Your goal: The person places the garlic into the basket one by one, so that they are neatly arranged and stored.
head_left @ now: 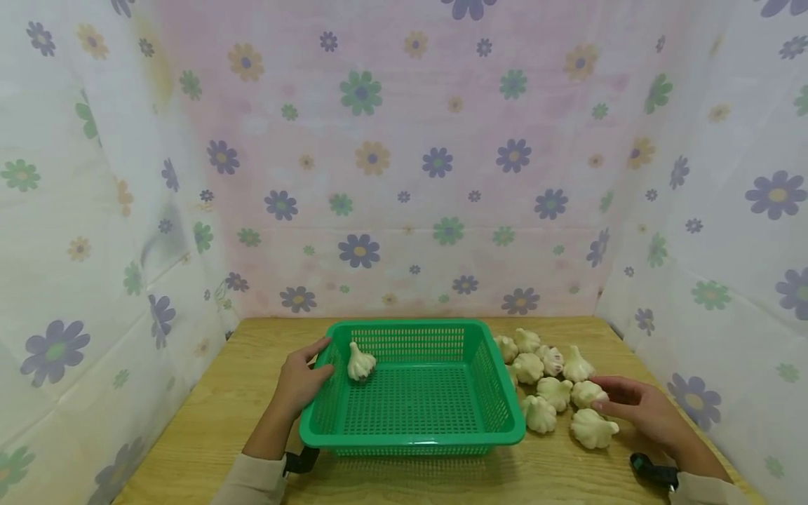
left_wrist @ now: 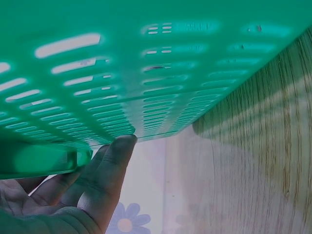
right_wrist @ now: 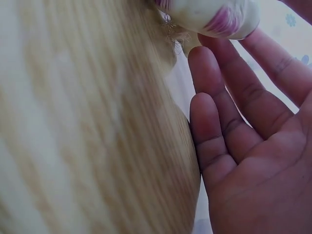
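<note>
A green plastic basket [head_left: 413,440] with slotted walls stands on the table, and one garlic bulb [head_left: 361,363] lies inside at its left. My left hand [head_left: 301,382] grips the basket's left rim; in the left wrist view its fingers [left_wrist: 109,170] reach under the rim against the slotted wall [left_wrist: 131,112]. To the right of the basket, my right hand [head_left: 650,410] pinches a whitish garlic bulb [head_left: 588,394] between thumb and fingers. Purple streaks mark that bulb [right_wrist: 214,17] at the top of the right wrist view, where the thumb is mostly out of frame.
Several loose garlic bulbs [head_left: 554,393] are clustered against the basket's right side. Another bulb [head_left: 593,428] lies just in front of the pinched one. Flowered cloth [head_left: 404,231] encloses the wooden table [head_left: 221,393] at the back and both sides.
</note>
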The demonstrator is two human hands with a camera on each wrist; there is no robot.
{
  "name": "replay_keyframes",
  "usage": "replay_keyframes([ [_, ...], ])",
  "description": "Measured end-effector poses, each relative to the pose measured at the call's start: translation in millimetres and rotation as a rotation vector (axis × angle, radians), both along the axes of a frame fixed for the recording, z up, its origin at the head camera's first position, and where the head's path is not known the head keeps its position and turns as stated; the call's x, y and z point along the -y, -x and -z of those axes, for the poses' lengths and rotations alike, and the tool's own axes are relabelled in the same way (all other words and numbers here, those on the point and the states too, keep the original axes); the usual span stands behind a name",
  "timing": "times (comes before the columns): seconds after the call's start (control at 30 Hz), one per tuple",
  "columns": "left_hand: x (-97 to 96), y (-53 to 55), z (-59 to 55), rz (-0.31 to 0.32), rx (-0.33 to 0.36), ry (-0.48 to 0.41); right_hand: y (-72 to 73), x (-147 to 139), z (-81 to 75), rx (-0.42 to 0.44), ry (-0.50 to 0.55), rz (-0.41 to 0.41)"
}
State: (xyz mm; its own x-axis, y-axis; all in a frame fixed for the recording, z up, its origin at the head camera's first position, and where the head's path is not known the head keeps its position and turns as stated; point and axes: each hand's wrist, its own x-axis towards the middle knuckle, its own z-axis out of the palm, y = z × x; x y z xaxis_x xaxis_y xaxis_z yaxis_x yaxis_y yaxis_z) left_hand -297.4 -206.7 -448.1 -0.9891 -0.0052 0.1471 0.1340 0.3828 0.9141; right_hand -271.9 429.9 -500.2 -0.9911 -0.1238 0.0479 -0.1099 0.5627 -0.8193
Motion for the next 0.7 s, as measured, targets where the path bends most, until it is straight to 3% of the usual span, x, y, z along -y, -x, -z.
replay_keyframes([
  [0.43, 0.4, 0.6, -0.1, 0.006, -0.012, -0.013, 3.6, 2, -11.7, 0.05, -0.023, 0.016],
  [0.7, 1.1, -1.0, 1.3, 0.015, -0.02, -0.008, 2.8, 7, -23.5, -0.039, -0.026, 0.007],
])
